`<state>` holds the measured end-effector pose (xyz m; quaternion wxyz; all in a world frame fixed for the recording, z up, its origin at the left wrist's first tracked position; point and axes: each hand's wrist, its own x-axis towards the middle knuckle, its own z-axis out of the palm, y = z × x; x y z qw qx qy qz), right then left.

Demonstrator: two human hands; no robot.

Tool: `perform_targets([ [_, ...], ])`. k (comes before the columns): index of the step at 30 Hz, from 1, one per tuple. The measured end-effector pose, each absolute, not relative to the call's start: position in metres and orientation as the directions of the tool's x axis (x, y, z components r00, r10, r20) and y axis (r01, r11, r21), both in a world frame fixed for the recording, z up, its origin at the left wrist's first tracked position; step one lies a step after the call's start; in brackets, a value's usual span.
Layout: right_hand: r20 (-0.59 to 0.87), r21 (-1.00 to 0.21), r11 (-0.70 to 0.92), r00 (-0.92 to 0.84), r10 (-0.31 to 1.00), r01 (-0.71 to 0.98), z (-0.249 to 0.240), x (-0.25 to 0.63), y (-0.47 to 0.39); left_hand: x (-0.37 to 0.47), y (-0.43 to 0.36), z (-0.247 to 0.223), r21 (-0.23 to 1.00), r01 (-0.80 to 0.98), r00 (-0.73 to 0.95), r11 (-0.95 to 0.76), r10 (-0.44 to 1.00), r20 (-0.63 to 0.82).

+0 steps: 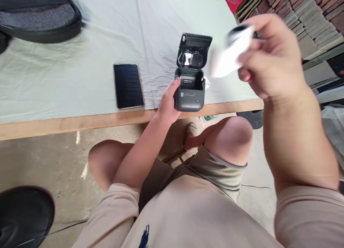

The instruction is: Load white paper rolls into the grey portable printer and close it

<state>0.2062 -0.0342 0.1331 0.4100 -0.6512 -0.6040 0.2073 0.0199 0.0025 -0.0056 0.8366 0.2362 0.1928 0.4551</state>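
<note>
My left hand [170,103] is closed around the side of a small dark grey label printer [189,100] at the table's front edge. Its lid [194,49] is flipped up, showing the inner compartment. Up to the right, my right hand [264,56] pinches a white paper roll [232,52] with a dark core, apart from the printer. Motion blurs the roll, and a loose strip seems to hang from its left side. A scrap of white paper [207,83] shows just behind the printer's right side.
A smartphone [129,86] lies left of the printer on the pale cloth-covered table [107,33]. A black padded object [40,17] is at the far left. Stacked bundles [309,18] rise at the right. Below are a black round base [25,215] and a plastic bottle [209,117].
</note>
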Motion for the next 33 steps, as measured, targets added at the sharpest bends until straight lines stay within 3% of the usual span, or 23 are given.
perform_targets([
  [1,0.232,-0.865,0.051,0.308,0.923,0.499,0.127,0.216,-0.039,0.019,0.002,-0.005,0.564,-0.671,0.521,0.481,0.847,-0.103],
  [3,0.175,-0.914,-0.007,0.409,0.895,0.406,0.108,0.236,-0.048,0.016,0.001,-0.002,0.552,-0.68,0.528,0.483,0.844,-0.089],
  [9,0.099,-0.926,-0.059,0.392,0.915,0.372,0.042,0.279,-0.044,0.009,0.001,0.004,0.559,-0.684,0.524,0.469,0.849,-0.071],
  [11,0.171,-0.882,0.002,0.315,0.933,0.471,0.028,0.286,-0.033,0.008,0.002,0.004,0.547,-0.698,0.484,0.463,0.867,-0.117],
  [14,0.297,-0.703,0.063,0.212,0.931,0.708,0.012,0.292,-0.016,0.008,0.002,0.004,0.594,-0.659,0.362,0.462,0.887,-0.287],
  [18,0.174,-0.509,0.004,0.098,0.98,0.861,0.0,0.294,-0.008,0.012,-0.001,0.011,0.678,-0.625,0.224,0.387,0.921,-0.319],
  [24,0.392,-0.502,0.141,0.079,0.917,0.853,0.015,0.287,-0.028,0.019,-0.002,0.02,0.748,-0.58,0.09,0.323,0.938,-0.335],
  [27,0.344,-0.51,0.183,0.004,0.939,0.841,0.023,0.264,-0.037,0.019,-0.004,0.017,0.75,-0.581,0.054,0.316,0.934,-0.352],
  [33,0.18,-0.375,0.142,-0.079,0.981,0.916,0.019,0.218,-0.019,0.019,-0.007,0.016,0.805,-0.494,0.076,0.329,0.939,-0.337],
])
